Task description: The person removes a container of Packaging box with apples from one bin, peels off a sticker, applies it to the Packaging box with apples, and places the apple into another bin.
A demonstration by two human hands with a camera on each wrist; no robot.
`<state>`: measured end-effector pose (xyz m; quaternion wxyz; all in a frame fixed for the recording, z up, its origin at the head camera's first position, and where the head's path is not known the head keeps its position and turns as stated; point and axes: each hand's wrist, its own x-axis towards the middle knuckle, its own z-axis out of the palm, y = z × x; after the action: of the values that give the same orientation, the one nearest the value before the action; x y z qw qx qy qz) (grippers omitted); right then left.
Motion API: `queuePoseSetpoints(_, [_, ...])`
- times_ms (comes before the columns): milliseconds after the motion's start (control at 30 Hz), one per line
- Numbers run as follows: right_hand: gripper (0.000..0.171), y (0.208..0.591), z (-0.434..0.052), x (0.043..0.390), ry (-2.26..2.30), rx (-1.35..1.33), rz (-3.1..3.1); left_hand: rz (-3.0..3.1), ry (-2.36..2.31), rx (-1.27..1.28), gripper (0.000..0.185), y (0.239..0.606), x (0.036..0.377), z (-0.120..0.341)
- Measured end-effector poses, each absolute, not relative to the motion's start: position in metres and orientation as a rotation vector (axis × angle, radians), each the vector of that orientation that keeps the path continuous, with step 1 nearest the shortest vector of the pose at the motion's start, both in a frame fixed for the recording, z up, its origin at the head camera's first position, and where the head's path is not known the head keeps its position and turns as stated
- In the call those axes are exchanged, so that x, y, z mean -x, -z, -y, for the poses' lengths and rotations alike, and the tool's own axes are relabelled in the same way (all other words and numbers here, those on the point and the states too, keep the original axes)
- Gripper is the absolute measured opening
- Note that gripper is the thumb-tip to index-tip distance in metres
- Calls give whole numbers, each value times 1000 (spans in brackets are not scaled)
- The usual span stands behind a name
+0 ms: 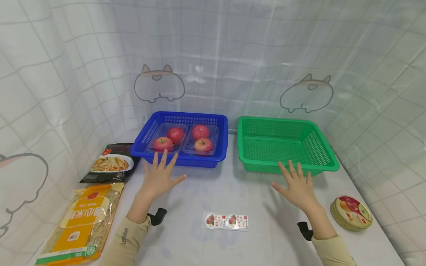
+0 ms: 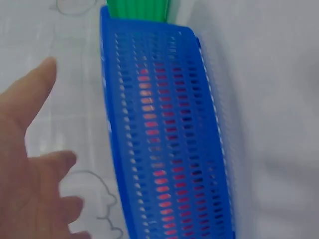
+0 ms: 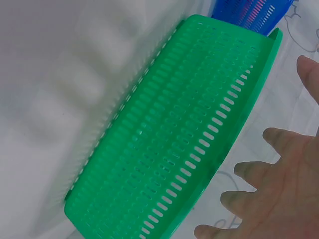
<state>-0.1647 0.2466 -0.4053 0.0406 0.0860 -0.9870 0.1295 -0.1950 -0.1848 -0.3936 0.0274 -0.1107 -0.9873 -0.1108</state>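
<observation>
My left hand [image 1: 159, 180] is held palm down with fingers spread, its fingertips overlapping the front rim of the blue basket [image 1: 186, 162] in the head view. Inside that basket sit two clear plastic trays [image 1: 188, 142] with red apples [image 1: 203, 145], two in each. Spread the same way, my right hand [image 1: 297, 190] is near the front edge of the green basket [image 1: 276, 146], which holds nothing. Neither hand grips anything. Between and below the hands, two apple stickers [image 1: 216, 221] lie side by side on the white table [image 1: 199, 195].
At the left lie a black noodle packet [image 1: 113, 162] and a yellow packet of dried noodles [image 1: 84, 221]. A round gold-and-red tin [image 1: 351, 213] stands at the right. A white gridded curtain [image 1: 229, 74] closes off the back and sides.
</observation>
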Motion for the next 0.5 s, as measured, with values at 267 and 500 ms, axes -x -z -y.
queuePoseSetpoints(267, [80, 405, -238, 166, -438, -282, 3015, 2954, 563, 108, 91, 404, 219, 206])
queuePoseSetpoints(500, [79, 406, -232, 167, -440, -287, 3012, 2835, 897, -145, 92, 408, 236, 222])
